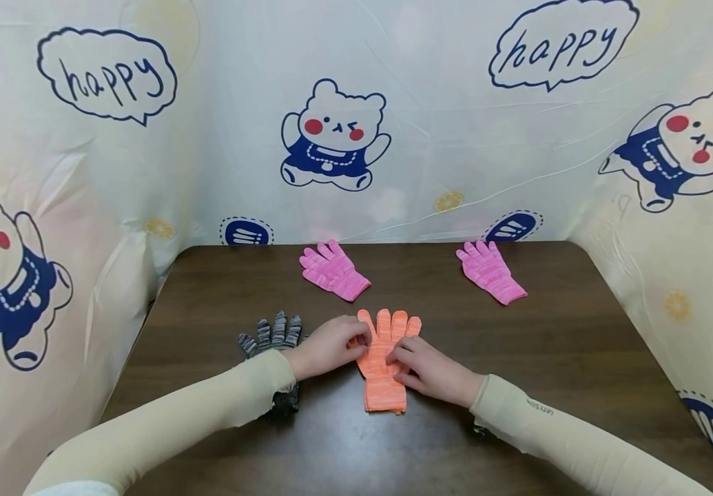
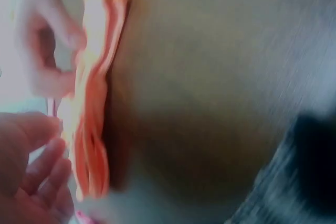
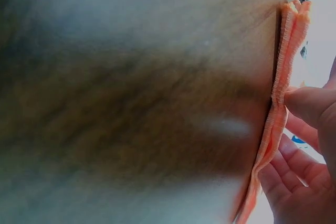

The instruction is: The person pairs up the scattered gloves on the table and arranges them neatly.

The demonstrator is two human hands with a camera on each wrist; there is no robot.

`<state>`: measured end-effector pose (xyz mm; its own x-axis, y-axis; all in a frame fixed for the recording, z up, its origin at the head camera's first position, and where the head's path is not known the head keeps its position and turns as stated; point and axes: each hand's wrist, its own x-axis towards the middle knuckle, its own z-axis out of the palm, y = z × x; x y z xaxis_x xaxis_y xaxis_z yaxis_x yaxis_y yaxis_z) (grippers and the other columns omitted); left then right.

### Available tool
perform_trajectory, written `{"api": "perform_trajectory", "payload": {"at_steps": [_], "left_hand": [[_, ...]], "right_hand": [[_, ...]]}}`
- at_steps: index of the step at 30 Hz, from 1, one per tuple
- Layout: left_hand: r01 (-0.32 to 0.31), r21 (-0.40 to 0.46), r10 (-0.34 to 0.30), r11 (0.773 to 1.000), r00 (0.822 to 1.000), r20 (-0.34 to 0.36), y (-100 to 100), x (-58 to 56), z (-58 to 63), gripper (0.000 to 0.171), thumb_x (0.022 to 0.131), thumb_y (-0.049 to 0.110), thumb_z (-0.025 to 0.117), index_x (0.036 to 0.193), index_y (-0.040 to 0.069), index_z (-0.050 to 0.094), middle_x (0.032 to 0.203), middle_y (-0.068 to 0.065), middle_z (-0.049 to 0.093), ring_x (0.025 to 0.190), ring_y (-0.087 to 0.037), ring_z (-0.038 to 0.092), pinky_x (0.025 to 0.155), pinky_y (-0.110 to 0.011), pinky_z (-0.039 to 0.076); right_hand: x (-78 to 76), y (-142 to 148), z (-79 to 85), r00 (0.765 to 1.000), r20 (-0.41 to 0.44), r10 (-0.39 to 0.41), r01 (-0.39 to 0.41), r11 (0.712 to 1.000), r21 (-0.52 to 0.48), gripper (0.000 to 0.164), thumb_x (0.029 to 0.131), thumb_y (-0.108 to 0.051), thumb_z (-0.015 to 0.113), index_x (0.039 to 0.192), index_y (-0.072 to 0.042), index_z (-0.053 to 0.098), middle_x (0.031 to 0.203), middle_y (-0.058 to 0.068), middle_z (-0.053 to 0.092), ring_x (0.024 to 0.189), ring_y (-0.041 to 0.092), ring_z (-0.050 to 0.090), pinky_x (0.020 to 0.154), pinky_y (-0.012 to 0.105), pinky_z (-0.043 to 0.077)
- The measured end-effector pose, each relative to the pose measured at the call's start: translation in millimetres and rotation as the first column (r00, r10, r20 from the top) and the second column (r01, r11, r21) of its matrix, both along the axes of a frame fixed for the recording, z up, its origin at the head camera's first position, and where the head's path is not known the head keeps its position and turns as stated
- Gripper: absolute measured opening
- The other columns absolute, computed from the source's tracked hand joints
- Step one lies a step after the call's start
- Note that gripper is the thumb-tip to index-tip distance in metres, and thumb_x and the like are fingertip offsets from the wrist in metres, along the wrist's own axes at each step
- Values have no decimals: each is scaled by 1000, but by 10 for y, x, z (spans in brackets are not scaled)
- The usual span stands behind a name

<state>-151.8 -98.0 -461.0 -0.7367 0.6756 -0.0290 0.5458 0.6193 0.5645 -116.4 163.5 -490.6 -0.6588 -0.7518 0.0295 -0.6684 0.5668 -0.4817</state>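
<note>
So the orange glove (image 1: 377, 372) lies flat near the middle of the desk (image 1: 536, 337), well away from every edge. The far edge runs behind two pink gloves: the left pink glove (image 1: 334, 271) and the right pink glove (image 1: 491, 272) both have their fingertips up at that edge, right by the printed cloth (image 1: 226, 103). There's a strip of desk between them and the orange fingertips, a wide stretch out toward the right edge, and more between the orange cuff and the person. The left side is tighter, since a dark grey glove (image 1: 278, 337) lies there, partly under the left sleeve (image 1: 176, 420).

The orange glove's long axis runs near to far, pretty much square to the far edge, fingers pointing away and cuff toward the person. Both wrist views show it side-on, with more than one layer.

The left hand (image 1: 333, 346) has bent fingers at the glove's left side, just below its fingertips; can't tell if they're pinching anything. The right hand (image 1: 433, 368) has its thumb and bent fingers touching the glove from the right, a narrow gap between them; can't tell if it's gripping a fold. The right sleeve (image 1: 561, 434) comes in from the lower right.
</note>
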Motion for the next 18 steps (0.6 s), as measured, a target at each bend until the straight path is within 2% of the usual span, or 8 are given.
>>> {"api": "perform_trajectory", "payload": {"at_steps": [6, 10, 14, 18], "left_hand": [[98, 88, -101, 991, 995, 22, 35, 146, -88, 9, 98, 14, 74, 107, 15, 72, 99, 5, 66, 89, -15, 59, 82, -26, 53], [139, 131, -145, 982, 988, 44, 31, 216, -104, 10, 99, 15, 73, 109, 14, 74, 100, 5, 66, 90, -15, 59, 81, -25, 52], [197, 135, -201, 971, 979, 21, 24, 271, -116, 12, 100, 16, 72, 111, 14, 75, 105, 5, 67, 95, -10, 61, 87, -24, 52], [261, 84, -260, 962, 965, -24, 31, 318, -153, 14, 100, 21, 72, 113, 16, 76, 109, 5, 67, 99, -7, 60, 90, -21, 51]], "right_hand": [[-18, 12, 2, 1000, 13, 5, -5, 1000, -21, 21, 99, -18, 74, 119, -14, 68, 112, -3, 60, 100, 12, 53, 88, 30, 52], [-33, 22, -7, 999, 31, 7, -6, 1000, -29, 20, 99, -17, 73, 118, -15, 69, 113, -3, 60, 101, 13, 54, 89, 31, 52], [-42, 29, 8, 998, 57, 1, 1, 999, -34, 20, 99, -18, 73, 118, -15, 69, 113, -3, 60, 101, 12, 54, 89, 31, 52], [-45, 39, 24, 996, 84, 2, 0, 1000, -27, 20, 100, -17, 72, 120, -16, 68, 114, -4, 60, 102, 11, 52, 89, 30, 52]]}}
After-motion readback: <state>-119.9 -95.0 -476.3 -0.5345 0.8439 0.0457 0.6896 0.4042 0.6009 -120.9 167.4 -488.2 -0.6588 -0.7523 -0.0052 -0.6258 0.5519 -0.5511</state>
